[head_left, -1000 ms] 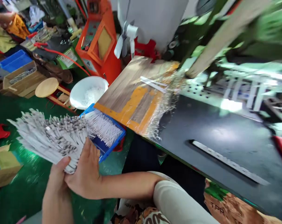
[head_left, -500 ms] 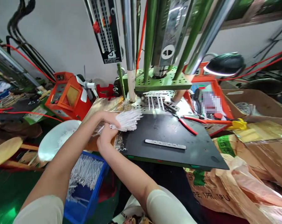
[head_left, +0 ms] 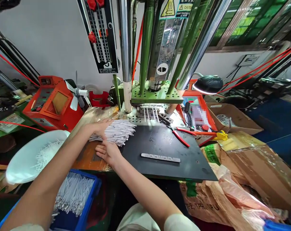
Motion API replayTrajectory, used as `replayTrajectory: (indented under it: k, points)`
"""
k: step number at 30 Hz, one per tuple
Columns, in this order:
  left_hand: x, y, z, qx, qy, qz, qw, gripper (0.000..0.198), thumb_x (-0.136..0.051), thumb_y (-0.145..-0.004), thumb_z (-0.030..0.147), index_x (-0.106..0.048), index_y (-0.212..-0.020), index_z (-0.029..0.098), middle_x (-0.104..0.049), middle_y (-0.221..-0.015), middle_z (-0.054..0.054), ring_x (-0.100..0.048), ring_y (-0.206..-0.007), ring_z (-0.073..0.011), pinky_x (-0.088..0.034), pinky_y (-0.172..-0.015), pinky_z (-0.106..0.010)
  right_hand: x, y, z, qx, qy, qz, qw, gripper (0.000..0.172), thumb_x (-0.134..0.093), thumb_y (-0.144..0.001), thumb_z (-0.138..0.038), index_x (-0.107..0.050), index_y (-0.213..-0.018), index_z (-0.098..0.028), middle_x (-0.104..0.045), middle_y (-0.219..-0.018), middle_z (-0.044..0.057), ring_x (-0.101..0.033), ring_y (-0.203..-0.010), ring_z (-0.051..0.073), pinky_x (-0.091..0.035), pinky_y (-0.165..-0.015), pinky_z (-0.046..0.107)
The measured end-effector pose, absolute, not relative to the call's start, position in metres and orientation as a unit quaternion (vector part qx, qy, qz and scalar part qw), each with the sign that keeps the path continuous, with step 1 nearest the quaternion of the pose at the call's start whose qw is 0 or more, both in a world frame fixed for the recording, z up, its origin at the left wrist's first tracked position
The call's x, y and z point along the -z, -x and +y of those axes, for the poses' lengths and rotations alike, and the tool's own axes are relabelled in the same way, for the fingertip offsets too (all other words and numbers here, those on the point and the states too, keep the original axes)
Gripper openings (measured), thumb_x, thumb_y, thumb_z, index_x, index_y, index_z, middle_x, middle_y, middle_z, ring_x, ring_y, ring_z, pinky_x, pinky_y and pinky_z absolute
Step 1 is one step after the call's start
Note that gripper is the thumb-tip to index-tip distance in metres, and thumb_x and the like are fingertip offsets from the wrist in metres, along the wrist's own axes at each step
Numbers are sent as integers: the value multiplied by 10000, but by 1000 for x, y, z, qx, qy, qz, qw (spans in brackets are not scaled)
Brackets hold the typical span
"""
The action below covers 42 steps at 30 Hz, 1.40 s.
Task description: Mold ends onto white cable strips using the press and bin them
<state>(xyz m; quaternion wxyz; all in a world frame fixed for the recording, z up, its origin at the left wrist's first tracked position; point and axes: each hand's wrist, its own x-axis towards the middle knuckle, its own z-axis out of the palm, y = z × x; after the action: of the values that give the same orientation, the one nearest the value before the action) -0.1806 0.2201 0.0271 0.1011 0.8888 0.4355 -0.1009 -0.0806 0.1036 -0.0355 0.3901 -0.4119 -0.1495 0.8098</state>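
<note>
A bundle of thin white cable-like strips (head_left: 120, 131) lies across the wooden board and the left edge of the black plate (head_left: 169, 170). My left hand (head_left: 100, 129) rests against the bundle's far left side, its fingers outstretched and partly hidden by the strips. At the near side, my right hand (head_left: 109, 153) touches the bundle with its fingers apart and not wrapped round anything. A flat grey slotted bar (head_left: 160, 157) lies on the plate, to the right of both hands. Red-handled pliers (head_left: 181, 138) lie farther back, by the press.
The green press plate (head_left: 157, 93) hangs over a mould holding several white strips (head_left: 151, 114). A blue bin (head_left: 89, 205) of white strips and a pale bowl (head_left: 20, 163) stand at left. An orange control box (head_left: 57, 102), lamp (head_left: 209, 84) and cardboard boxes (head_left: 258, 157) surround the bench.
Both hands have loosened from the bundle they were gripping. The strips now lie flatter and more spread on the bench. The view has turned right.
</note>
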Motion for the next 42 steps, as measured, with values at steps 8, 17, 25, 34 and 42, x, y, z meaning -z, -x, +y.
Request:
replayTrajectory:
  k: [8,17,25,34,42]
  points:
    - [26,207,90,-82,-915,391,-56,673,-464,-977,265,-158,-1575,274,-175,-1636,-88,-73,-1519,-337,-188,-1191,-628,32,22,65,-854,385,-235,260,313,-399,-999,-186,-630,-816,-81,-664,-684,62,-650,-581,111,-520,-571,204]
    - [67,197,124,-81,-931,354,-28,539,-370,-1041,278,-208,-1545,381,-222,-1621,-31,-146,-1514,-290,-214,-1203,-575,19,-143,80,-276,520,-784,197,198,-546,-918,-160,-727,-998,-170,-740,-894,60,-668,-814,180,-449,-760,263]
    - [38,176,122,-166,-925,338,-43,521,-458,-944,136,-483,-1430,322,-368,-1563,-69,-271,-1476,-311,-180,-1186,-633,37,-175,125,-199,558,-798,109,152,-579,-944,-232,-720,-944,-177,-720,-932,69,-651,-831,185,-422,-736,254]
    - [47,95,31,-193,-801,565,33,214,-611,-919,357,-590,-795,184,-616,-794,-38,-588,-796,-203,-451,-731,-328,40,-164,119,-178,561,-809,4,101,-696,-877,-232,-656,-948,-172,-704,-870,58,-620,-744,193,-300,-612,267]
    - [51,65,25,-330,-589,602,426,305,-656,-870,437,-625,-724,172,-554,-559,10,-467,-463,-110,-331,-437,-233,39,-230,76,-349,522,-749,210,143,-665,-878,-262,-703,-759,-193,-674,-676,0,-605,-609,144,-408,-567,238]
